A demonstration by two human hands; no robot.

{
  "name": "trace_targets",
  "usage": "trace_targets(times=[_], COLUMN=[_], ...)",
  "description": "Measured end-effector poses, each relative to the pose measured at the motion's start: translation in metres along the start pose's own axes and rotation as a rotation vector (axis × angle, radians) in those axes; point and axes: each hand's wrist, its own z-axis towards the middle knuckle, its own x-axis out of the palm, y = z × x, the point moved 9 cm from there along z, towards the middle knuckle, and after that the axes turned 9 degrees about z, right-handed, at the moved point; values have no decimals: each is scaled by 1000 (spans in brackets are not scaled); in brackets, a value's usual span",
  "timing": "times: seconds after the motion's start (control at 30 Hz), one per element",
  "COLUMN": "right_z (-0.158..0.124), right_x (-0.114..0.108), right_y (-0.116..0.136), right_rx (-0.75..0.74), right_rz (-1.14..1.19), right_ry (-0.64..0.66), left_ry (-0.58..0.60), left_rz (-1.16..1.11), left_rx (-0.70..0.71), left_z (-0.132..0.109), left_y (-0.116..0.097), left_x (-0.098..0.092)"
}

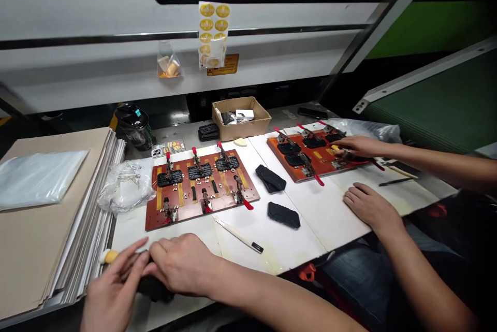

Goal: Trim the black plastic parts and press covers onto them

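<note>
At the table's front left, my left hand point(116, 285) and my right hand point(182, 264) are closed together around a black piece point(155, 288). Fingers cover much of it, and its lower side is in shadow. A small yellow and white item point(108, 256) shows just behind my left hand; its kind is unclear. Beyond my hands lies a reddish-brown fixture board point(186, 197) with red-handled toggle clamps; black ribbed plates point(200, 170) sit under its back-row clamps. A white-handled craft knife point(238, 235) rests to the right of my hands.
Two black pieces point(271, 178) point(283, 215) lie mid-table. On the right, a co-worker's hand point(357, 145) reaches over a second clamp board point(295, 169); the other hand point(373, 207) rests on the table. A cardboard stack point(46, 239), plastic bag point(128, 184) and open carton point(243, 127) stand around.
</note>
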Motion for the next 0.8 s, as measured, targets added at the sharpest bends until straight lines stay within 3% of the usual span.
trace_targets(times=[0.07, 0.13, 0.2, 0.27, 0.3, 0.37, 0.43, 0.5, 0.53, 0.63, 0.67, 0.73, 0.8], right_z=[-21, -32, -24, -10, -3, 7, 8, -2, -11, -48, -63, -89, -113], right_x=[4, -19, -84, -175, -215, -269, -293, -278, -255, -155, -120, -58, -19], right_y=[-3, -22, -64, -134, -170, -229, -244, -220, -199, -130, -114, -90, -84], right_rx=[-12, -16, -10, 169, 305, 634, 716, 623, 559, 455, 501, 573, 628], right_rz=[38, 144, 236, 146, 53, -159, -193, -109, 5, 376, 464, 603, 691], right_ry=[103, 122, -82, -450, -574, -570, -554, -511, -451, -215, -142, 4, 88], left_ry=[130, 185, 129, 49, 44, 93, 169, 228, 253, 303, 308, 308, 338], left_rz=[70, 185, 317, 448, 508, 604, 642, 600, 555, 380, 324, 214, 155], left_rx=[70, 144, 171, 158, 150, 138, 132, 123, 125, 161, 177, 208, 231], left_z=[-16, -24, -23, -12, -5, 9, 19, 22, 21, 15, 12, 7, 0], left_y=[10, 19, 27, 34, 37, 41, 40, 34, 28, -3, -17, -41, -57], left_x=[19, 24, 12, -7, -14, -20, -19, -10, -2, 39, 56, 93, 127])
